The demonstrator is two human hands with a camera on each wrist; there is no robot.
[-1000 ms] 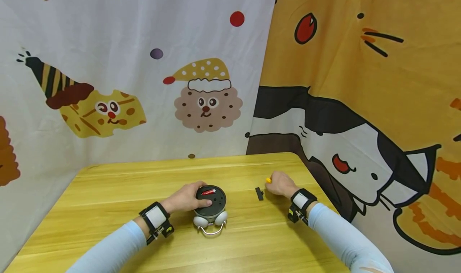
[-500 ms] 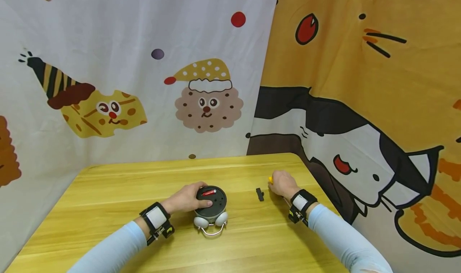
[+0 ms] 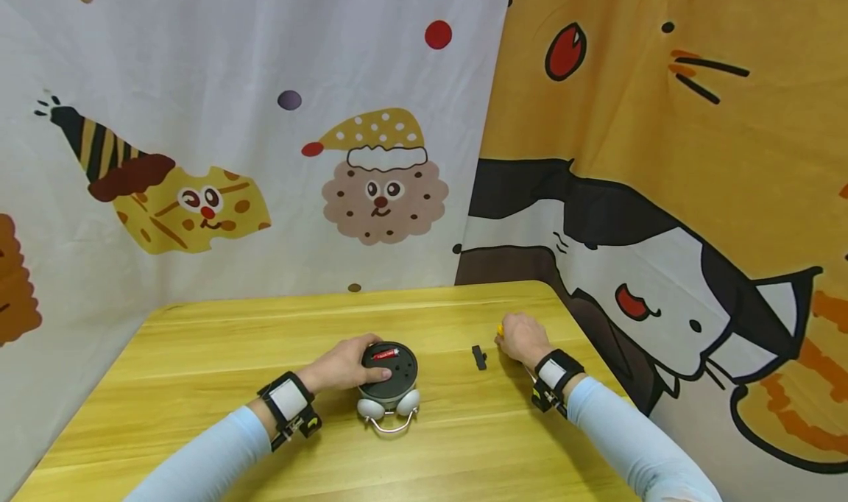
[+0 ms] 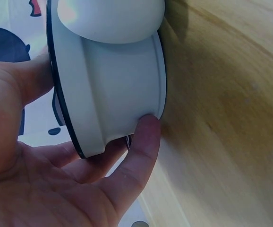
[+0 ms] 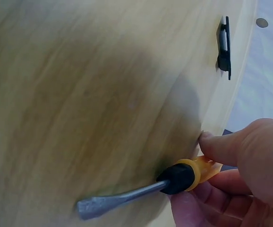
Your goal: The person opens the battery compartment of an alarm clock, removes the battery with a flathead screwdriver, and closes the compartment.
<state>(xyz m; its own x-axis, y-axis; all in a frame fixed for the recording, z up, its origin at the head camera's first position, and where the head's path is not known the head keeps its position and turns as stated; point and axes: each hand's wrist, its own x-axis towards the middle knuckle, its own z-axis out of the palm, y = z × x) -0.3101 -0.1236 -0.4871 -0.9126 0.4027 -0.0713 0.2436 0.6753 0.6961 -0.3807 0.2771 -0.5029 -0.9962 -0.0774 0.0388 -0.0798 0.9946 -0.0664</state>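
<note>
A twin-bell alarm clock lies with its black back up on the table, bells and handle toward me. A red battery sits in the recess of its back. My left hand grips the clock's left side, thumb on the back; in the left wrist view, fingers curl under the pale casing. To the right, my right hand holds a flathead screwdriver by its yellow-and-black handle, low by the table, its shaft pointing back toward the wrist. The black battery cover lies between clock and right hand.
The yellow wooden table carries all of these things. Its far edge meets a hanging printed cloth, and another cloth with cat pictures hangs along the right side.
My right hand has shifted slightly right with the screwdriver, and its metal shaft has come into sight below the hand. The left hand and the clock stay in place.
</note>
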